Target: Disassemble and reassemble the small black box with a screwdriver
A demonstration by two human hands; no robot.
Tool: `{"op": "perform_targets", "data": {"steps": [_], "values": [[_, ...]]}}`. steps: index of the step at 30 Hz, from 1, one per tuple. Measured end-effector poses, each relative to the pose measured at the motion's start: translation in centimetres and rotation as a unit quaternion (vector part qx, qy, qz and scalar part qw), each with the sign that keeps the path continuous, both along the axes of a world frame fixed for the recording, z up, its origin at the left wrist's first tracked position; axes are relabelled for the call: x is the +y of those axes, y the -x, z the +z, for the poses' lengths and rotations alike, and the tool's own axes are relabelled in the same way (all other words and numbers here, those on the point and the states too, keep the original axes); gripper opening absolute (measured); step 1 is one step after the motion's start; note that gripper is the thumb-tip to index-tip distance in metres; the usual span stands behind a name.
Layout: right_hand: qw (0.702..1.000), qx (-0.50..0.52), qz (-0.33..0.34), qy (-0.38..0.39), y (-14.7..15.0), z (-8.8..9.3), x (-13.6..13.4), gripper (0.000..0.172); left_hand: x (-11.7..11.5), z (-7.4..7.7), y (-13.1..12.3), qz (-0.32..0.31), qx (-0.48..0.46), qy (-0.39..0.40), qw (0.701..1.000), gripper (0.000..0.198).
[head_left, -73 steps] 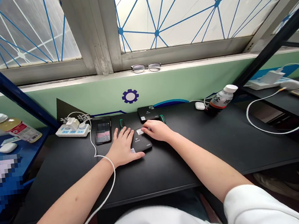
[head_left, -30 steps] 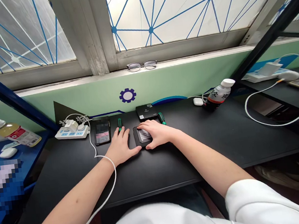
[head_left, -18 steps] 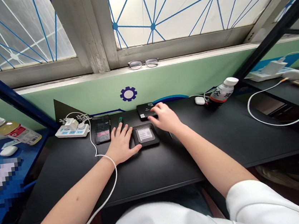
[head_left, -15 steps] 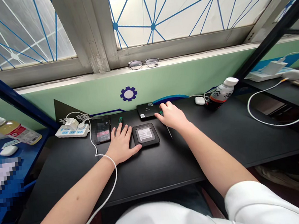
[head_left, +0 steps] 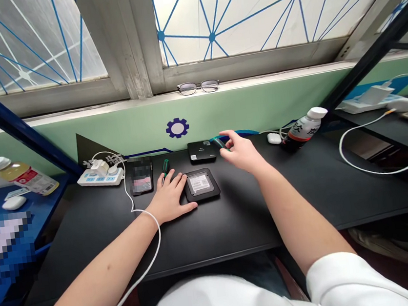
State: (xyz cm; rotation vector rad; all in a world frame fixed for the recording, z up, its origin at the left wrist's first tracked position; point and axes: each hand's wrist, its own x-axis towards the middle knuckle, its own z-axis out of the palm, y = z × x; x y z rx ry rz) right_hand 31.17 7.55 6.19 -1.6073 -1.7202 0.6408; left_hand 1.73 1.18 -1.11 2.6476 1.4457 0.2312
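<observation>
My left hand (head_left: 170,198) lies flat with its fingers spread, against the left edge of a square black device case (head_left: 214,191) with a white label facing up. Just beyond its fingertips lies a green-and-black screwdriver (head_left: 166,165). My right hand (head_left: 241,152) is raised over the desk, its thumb and fingers closed on a second green-and-black screwdriver (head_left: 219,143). That handle points up and to the left; its shaft cannot be made out. A smaller black box (head_left: 201,152) rests behind the labelled case, left of my right hand.
A phone (head_left: 142,176) and a white power strip (head_left: 99,177) lie to the left, with a white cable (head_left: 158,237) running over my left forearm. A dark drink bottle (head_left: 304,129) and a white earbud case (head_left: 273,138) stand right. Glasses (head_left: 198,87) rest on the sill.
My right hand has lifted and shifted right, away from the smaller box. The screwdriver in it has turned, its handle now showing at upper left. My left hand stays about the same.
</observation>
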Motion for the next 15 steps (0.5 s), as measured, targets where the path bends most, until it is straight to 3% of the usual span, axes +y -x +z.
{"op": "perform_targets", "data": {"steps": [3, 6, 10, 15], "values": [[0.964, 0.255, 0.070, -0.015, 1.5, -0.6, -0.5, 0.077, -0.2, 0.0, -0.1, -0.019, -0.014, -0.002, 1.000, 0.097], [0.907, 0.386, 0.161, -0.042, 4.4, -1.9, -0.9, 0.076, -0.2, 0.0, 0.0, -0.043, -0.033, 0.000, 0.999, 0.096], [0.863, 0.438, 0.239, -0.076, 8.2, -3.5, -1.4, 0.064, -0.2, 0.0, 0.0, -0.053, -0.046, 0.009, 0.997, 0.096], [0.866, 0.421, 0.250, -0.096, 10.2, -4.7, -2.1, 0.063, -0.1, 0.3, 0.0, -0.058, -0.080, 0.016, 0.995, 0.093]]}}
